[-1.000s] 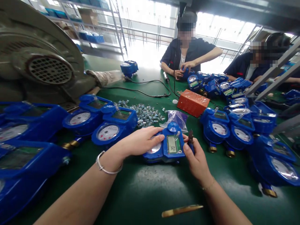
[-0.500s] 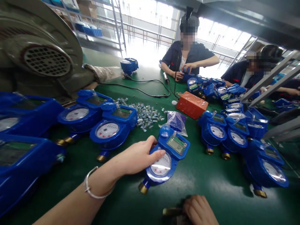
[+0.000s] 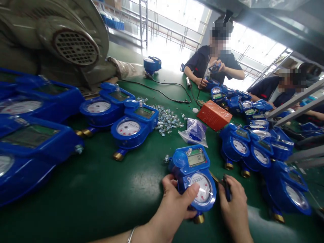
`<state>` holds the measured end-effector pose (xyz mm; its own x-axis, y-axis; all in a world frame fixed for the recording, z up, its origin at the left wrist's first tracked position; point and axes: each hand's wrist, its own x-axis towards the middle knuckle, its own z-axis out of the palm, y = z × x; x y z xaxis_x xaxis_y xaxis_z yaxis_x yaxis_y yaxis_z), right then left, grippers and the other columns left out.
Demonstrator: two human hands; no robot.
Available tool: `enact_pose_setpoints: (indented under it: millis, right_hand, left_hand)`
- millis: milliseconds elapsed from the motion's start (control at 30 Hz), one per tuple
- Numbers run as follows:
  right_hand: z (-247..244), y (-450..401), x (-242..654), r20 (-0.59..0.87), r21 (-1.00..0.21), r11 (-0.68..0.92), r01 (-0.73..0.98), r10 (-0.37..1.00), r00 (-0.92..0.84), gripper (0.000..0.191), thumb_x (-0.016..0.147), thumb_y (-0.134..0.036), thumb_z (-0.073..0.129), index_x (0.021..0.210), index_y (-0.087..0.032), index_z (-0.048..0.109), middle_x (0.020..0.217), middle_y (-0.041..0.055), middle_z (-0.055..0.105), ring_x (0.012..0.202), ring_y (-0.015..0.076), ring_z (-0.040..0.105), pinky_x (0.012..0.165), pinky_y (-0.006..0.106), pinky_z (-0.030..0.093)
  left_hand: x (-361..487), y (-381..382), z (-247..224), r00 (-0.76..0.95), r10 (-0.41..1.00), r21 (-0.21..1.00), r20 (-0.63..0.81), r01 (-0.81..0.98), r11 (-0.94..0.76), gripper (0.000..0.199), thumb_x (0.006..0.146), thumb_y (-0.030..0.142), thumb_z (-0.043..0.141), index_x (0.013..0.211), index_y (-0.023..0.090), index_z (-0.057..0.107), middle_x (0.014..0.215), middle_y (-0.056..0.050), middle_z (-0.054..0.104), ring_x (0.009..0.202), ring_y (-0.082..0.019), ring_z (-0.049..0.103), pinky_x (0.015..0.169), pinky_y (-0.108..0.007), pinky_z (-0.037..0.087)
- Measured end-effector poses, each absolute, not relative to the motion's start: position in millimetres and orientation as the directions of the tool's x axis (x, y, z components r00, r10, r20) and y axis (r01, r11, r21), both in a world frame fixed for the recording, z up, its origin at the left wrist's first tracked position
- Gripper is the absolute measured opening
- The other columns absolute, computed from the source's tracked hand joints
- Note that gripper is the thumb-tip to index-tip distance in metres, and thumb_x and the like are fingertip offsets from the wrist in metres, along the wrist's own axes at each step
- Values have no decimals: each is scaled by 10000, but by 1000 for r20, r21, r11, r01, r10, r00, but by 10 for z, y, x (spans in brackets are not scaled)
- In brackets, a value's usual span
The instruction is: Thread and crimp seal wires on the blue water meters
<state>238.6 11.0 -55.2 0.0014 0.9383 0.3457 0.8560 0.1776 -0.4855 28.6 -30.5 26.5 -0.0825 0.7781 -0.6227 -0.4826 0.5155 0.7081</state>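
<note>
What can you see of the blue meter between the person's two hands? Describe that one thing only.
The blue meter is glossy blue plastic and lies face up on the green table. A round white dial sits at its near end, a small green display reading 02 above it, and a round blue cap beside that. A brass fitting shows at its near end. The left hand grips its dial end, thumb on the rim; the right hand is at its right side.

- The small green display (image 3: 196, 157) on the blue meter (image 3: 193, 175) at lower centre of the frame shows "02".
- The round white dial (image 3: 200, 187) of that meter, just below the display, carries black print and red marks too small to read.
- The dials and displays of the other meters, left and right of the frame, cannot be read.
</note>
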Motion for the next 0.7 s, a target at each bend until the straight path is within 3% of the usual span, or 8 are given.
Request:
enact_pose_setpoints:
  millis: [100, 167, 300, 333, 400, 500, 700]
  right_hand:
    - [-431, -30, 2211, 353, -642, 147, 752, 928, 120, 324, 811, -449, 551, 995, -183, 545, 1133, 126, 586, 1062, 289, 528, 922, 466, 360]
    - [-434, -187, 2082, 342, -797, 183, 576, 922, 180, 300, 811, -441, 553, 975, -194, 508, 1144, 120, 575, 1048, 277, 548, 884, 437, 396]
    - [-613, -484, 1759, 318, -938, 256, 235, 906, 281, 290, 844, -480, 491, 931, -206, 456, 1199, 130, 517, 1050, 264, 562, 855, 418, 441]
    - [-671, -541, 1688, 299, -947, 244, 208, 907, 298, 292, 852, -488, 478, 931, -208, 452, 1220, 132, 499, 1051, 261, 562, 852, 415, 448]
    - [-774, -629, 1584, 235, -967, 184, 178, 912, 335, 282, 872, -472, 459, 977, -211, 442, 1260, 135, 469, 1055, 252, 561, 833, 396, 468]
    - [-860, -688, 1531, 130, -985, 69, 160, 903, 409, 309, 889, -435, 451, 1098, -211, 409, 1278, 138, 452, 1046, 238, 558, 797, 361, 494]
    - [-675, -403, 1701, 20, -992, -38, 119, 893, 450, 432, 890, -459, 411, 1256, -230, 388, 1186, 119, 497, 945, 225, 563, 790, 374, 502]
  left_hand:
    - [287, -373, 199, -92, 775, 712, -625, -473, 518, 633, 736, 477, 658, 1135, 274, 210, 1259, -123, 267, 826, -230, 584, 533, -347, 551]
    - [181, -385, 137, -147, 768, 743, -623, -419, 523, 622, 774, 552, 577, 1170, 257, 199, 1212, -125, 315, 795, -212, 557, 526, -316, 510]
    - [-250, -198, 54, -362, 818, 893, -448, -231, 387, 472, 855, 541, 438, 1193, 219, 364, 1176, -98, 406, 1005, -234, 491, 765, -335, 471]
    - [-371, -112, 48, -351, 862, 930, -367, -164, 329, 429, 854, 492, 470, 1182, 220, 421, 1204, -90, 417, 1039, -233, 480, 824, -341, 455]
    - [-577, 64, 42, -147, 958, 968, -245, -97, 233, 369, 840, 419, 526, 1144, 210, 515, 1185, -76, 500, 1006, -224, 517, 876, -351, 436]
    - [-747, 224, 25, 122, 971, 974, -205, -77, 215, 360, 794, 356, 610, 1095, 160, 592, 1012, -82, 638, 924, -239, 581, 851, -365, 452]
    - [-707, 80, -29, 120, 947, 916, -298, -243, 319, 369, 728, 243, 699, 1064, 124, 605, 1012, -98, 676, 961, -247, 617, 881, -362, 462]
